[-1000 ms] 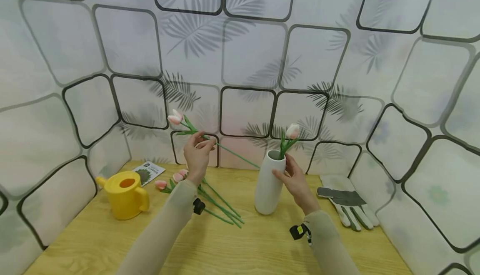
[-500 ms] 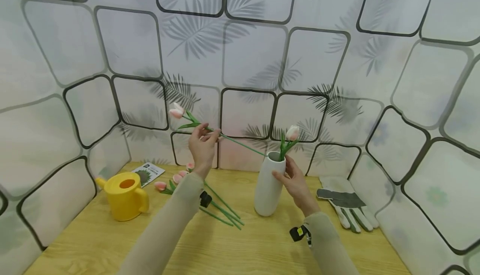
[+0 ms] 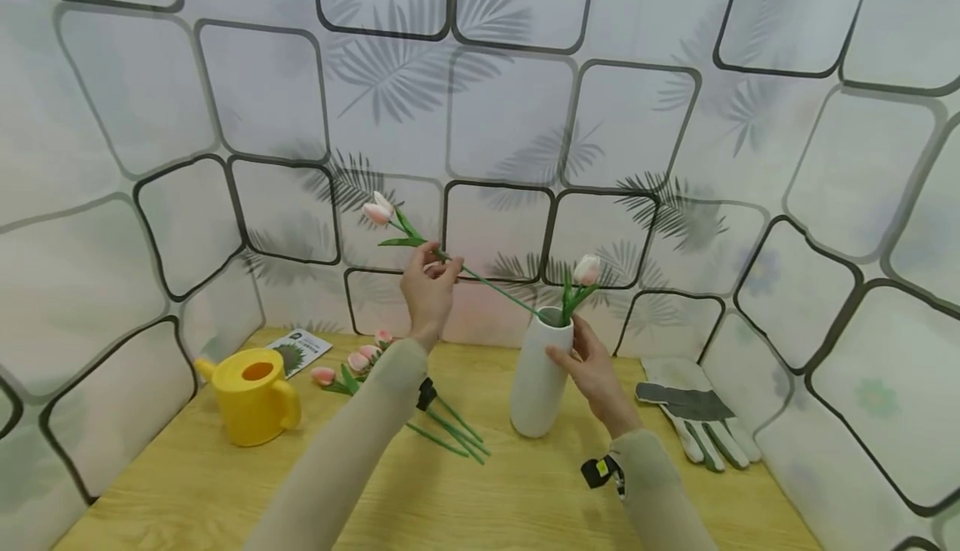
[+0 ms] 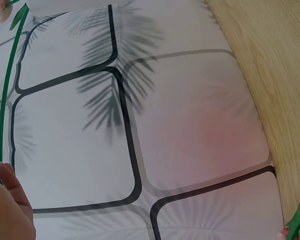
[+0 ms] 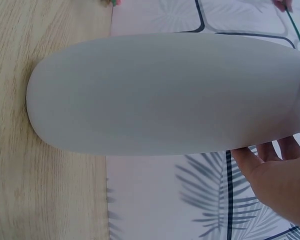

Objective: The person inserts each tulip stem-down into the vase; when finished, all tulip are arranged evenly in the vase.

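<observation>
a person's left hand [image 3: 429,288], thumb and fingertips pinched together, holds a pink tulip [image 3: 378,211] by its green stem, which slants down to the mouth of a white vase [image 3: 538,380] on a wooden table [image 3: 480,509]. the right hand [image 3: 597,372], thumb and fingers partly curled, grips the vase just below its rim; 1 paler tulip [image 3: 587,271] stands inside. loose tulips [image 3: 360,361] lie at left, near a yellow watering can [image 3: 243,405].
</observation>
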`<state>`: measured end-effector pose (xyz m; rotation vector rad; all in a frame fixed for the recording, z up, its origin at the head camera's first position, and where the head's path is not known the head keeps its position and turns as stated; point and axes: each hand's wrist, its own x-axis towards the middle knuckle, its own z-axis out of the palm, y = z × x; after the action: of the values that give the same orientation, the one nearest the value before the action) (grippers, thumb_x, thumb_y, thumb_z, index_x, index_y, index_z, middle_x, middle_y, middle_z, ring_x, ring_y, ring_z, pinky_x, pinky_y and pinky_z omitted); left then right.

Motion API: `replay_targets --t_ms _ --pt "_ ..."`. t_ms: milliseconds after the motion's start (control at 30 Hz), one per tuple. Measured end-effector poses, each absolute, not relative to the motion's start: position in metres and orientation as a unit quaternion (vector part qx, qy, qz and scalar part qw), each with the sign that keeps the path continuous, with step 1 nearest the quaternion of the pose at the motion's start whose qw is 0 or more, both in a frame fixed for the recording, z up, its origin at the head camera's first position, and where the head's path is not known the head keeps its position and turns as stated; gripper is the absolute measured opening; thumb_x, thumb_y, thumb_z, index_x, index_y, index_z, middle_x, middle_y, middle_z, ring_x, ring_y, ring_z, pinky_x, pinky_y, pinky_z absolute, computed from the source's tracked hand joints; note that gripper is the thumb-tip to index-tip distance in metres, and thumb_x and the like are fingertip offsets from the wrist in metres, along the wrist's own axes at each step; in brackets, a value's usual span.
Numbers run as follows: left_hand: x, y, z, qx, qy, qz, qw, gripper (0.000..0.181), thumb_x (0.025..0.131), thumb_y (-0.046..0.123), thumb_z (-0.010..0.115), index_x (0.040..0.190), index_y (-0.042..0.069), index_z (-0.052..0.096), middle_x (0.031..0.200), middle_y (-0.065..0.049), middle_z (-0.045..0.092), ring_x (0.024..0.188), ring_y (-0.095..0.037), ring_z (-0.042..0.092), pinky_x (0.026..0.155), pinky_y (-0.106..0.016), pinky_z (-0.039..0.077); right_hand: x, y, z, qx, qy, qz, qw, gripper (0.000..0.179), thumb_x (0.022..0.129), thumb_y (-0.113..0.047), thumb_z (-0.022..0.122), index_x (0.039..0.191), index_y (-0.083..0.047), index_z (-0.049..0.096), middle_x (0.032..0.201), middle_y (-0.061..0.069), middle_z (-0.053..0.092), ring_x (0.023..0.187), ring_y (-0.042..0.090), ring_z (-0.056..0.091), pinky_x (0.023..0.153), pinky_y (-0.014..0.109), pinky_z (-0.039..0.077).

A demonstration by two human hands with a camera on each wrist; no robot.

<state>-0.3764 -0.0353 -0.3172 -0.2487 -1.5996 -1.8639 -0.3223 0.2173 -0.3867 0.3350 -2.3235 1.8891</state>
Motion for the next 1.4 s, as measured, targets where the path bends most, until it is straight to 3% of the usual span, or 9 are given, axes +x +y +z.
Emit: replay_targets --t_ms 133,333,533,733,1067,1267,1400 --pt "-0.376 -0.028 -0.314 -0.110 -0.619 -0.701 0.337 0.040 0.087 0.006 0.074 0.124 0.006 0.059 0.107 -0.017 0.061 0.081 -0.015 0.068 0.073 -0.044 0.060 -0.323 0.218 -0.387 0.112 -0.771 0.624 0.064 0.076 0.095 -0.023 0.066 0.157 -0.017 0.021 0.158 0.012 0.032 0.145 0.033 0.031 0.120 0.056 0.020" --pt "-0.374 -0.015 -0.307 -0.133 -0.627 -0.685 0.346 0.043 0.087 0.004 0.074 0.126 0.007 0.057 0.107 -0.018 0.062 0.086 -0.022 0.068 0.072 -0.026 0.057 -0.324 0.218 -0.388 0.109 -0.773 0.622 0.067 0.076 0.095 -0.022 0.066 0.157 -0.017 0.021 0.158 0.012 0.031 0.145 0.034 0.030 0.119 0.056 0.020" --pt "-0.367 -0.003 -0.299 -0.166 -0.638 -0.667 0.348 0.041 0.088 0.006 0.073 0.124 0.008 0.052 0.107 -0.017 0.063 0.087 -0.025 0.069 0.074 -0.030 0.057 -0.324 0.216 -0.387 0.111 -0.772 0.623 0.061 0.077 0.095 -0.022 0.066 0.157 -0.018 0.020 0.159 0.012 0.030 0.146 0.033 0.030 0.120 0.056 0.019" --pt "-0.362 0.007 -0.298 -0.177 -0.668 -0.636 0.343 0.037 0.090 0.009 0.071 0.123 0.012 0.054 0.107 -0.008 0.066 0.090 -0.020 0.069 0.077 -0.029 0.058 -0.324 0.215 -0.387 0.113 -0.775 0.619 0.060 0.077 0.096 -0.024 0.066 0.157 -0.019 0.020 0.160 0.011 0.028 0.146 0.033 0.029 0.120 0.056 0.019" --pt "-0.361 0.026 -0.304 -0.230 -0.698 -0.591 0.332 0.026 0.092 0.007 0.068 0.117 0.009 0.061 0.103 -0.010 0.072 0.089 -0.019 0.070 0.075 -0.026 0.057 -0.325 0.219 -0.388 0.111 -0.776 0.617 0.073 0.075 0.096 -0.023 0.066 0.156 -0.016 0.022 0.158 0.012 0.030 0.145 0.034 0.030 0.119 0.059 0.020" --pt "-0.359 0.030 -0.310 -0.260 -0.715 -0.552 0.341 0.032 0.090 0.003 0.069 0.121 0.006 0.062 0.115 -0.010 0.066 0.089 -0.021 0.070 0.076 -0.025 0.058 -0.325 0.218 -0.386 0.113 -0.777 0.615 0.066 0.076 0.096 -0.024 0.065 0.157 -0.017 0.020 0.159 0.011 0.028 0.145 0.033 0.030 0.119 0.057 0.021" --pt "-0.359 0.035 -0.314 -0.281 -0.730 -0.524 0.337 0.032 0.091 0.004 0.069 0.122 0.005 0.062 0.113 -0.012 0.067 0.089 -0.020 0.069 0.076 -0.023 0.057 -0.325 0.218 -0.387 0.111 -0.775 0.619 0.067 0.077 0.096 -0.024 0.066 0.157 -0.016 0.020 0.159 0.012 0.028 0.146 0.034 0.029 0.119 0.057 0.020"
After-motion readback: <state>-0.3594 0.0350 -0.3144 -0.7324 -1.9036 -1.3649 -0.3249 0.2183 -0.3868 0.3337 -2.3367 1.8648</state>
